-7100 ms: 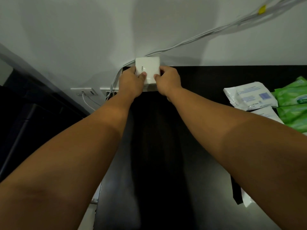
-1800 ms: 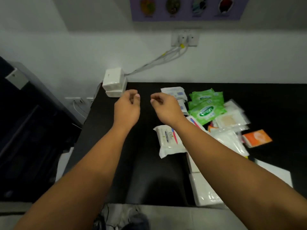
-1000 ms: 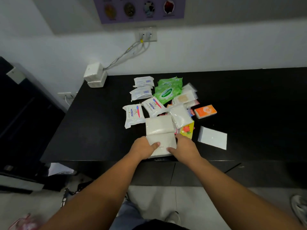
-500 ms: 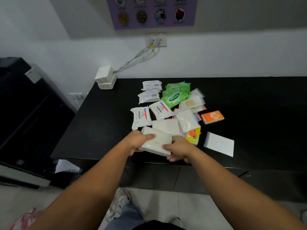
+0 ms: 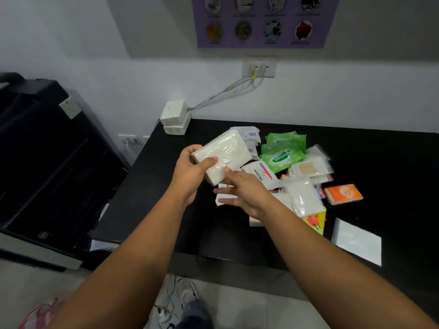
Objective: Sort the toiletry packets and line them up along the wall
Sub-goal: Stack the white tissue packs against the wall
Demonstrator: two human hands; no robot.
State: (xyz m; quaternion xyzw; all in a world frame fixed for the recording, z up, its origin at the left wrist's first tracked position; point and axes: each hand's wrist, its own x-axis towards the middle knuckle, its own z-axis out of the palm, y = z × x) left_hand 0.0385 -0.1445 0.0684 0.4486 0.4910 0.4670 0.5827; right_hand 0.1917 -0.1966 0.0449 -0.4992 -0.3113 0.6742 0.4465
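Our left hand [image 5: 190, 170] grips a white packet [image 5: 223, 157] above the surface [image 5: 166, 198]; our right hand [image 5: 244, 193] fingers are spread open just beside it, bare room leftward.

Bare tabletop [image 5: 180, 224] left of packet pile [image 5: 294, 167].

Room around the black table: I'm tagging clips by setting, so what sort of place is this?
Probably an office or workroom: a large black office printer beside the table, a purple wall poster, and a white wall socket with cables.

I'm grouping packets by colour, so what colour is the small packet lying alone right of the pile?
Orange packet with a pale round mark, clearest in the head view.
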